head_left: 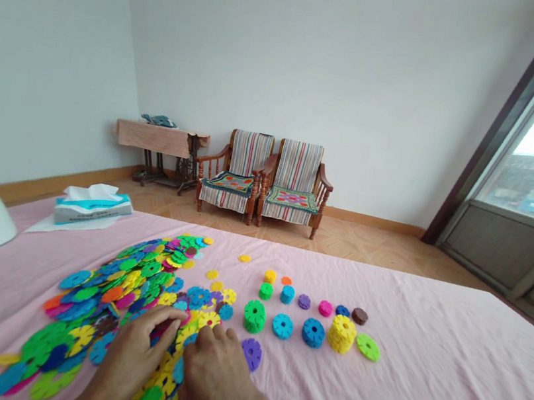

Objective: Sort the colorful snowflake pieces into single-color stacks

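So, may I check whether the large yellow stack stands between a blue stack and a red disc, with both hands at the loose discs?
Not quite: the head view shows the large yellow stack between the blue stack and a lime-green disc, not red. The left hand and right hand are at the loose discs.

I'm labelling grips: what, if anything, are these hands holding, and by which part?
Cannot be told: a pink disc shows at the left hand, but no clear grip; the right hand, fingers curled, hides any hold.
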Motion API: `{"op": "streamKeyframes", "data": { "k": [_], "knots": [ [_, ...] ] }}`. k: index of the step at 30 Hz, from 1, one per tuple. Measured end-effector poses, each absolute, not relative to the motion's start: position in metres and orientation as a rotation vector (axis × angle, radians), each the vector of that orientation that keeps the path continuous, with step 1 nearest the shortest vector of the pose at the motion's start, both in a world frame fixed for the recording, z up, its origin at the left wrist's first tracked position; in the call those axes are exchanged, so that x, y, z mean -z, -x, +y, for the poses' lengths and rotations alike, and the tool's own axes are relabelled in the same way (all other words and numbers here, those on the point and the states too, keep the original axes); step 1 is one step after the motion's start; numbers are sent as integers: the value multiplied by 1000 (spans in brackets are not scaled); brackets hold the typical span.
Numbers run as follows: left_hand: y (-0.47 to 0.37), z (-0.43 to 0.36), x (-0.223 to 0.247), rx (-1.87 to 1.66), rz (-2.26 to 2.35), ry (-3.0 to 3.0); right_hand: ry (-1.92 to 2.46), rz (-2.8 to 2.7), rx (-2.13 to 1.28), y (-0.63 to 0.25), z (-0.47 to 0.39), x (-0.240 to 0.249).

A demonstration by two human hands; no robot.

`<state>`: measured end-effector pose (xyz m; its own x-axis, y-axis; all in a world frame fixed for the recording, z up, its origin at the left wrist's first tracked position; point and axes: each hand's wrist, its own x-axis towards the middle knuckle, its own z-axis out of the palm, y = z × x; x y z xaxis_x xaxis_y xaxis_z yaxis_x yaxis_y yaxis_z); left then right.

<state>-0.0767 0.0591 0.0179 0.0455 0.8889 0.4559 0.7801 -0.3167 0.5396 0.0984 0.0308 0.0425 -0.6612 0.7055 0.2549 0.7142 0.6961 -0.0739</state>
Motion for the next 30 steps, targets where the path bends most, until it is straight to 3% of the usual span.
{"op": "streamKeyframes", "data": {
  "k": [10, 18, 24, 30],
  "knots": [
    [77, 59, -20, -1139, 1737, -2136, 1165, -2610, -4, -111, 26, -51],
    [76, 59, -20, -1126, 1748, -2140, 1132, -2095, -460, -188, 6, -69],
    [78, 60, -18, -1148, 1758, -2158, 1346, -1663, -186, -278, 20, -65],
    [80, 63, -17, -1147, 1775, -2166, 1622, -1311, -166, -370, 48, -20]
  ]
}}
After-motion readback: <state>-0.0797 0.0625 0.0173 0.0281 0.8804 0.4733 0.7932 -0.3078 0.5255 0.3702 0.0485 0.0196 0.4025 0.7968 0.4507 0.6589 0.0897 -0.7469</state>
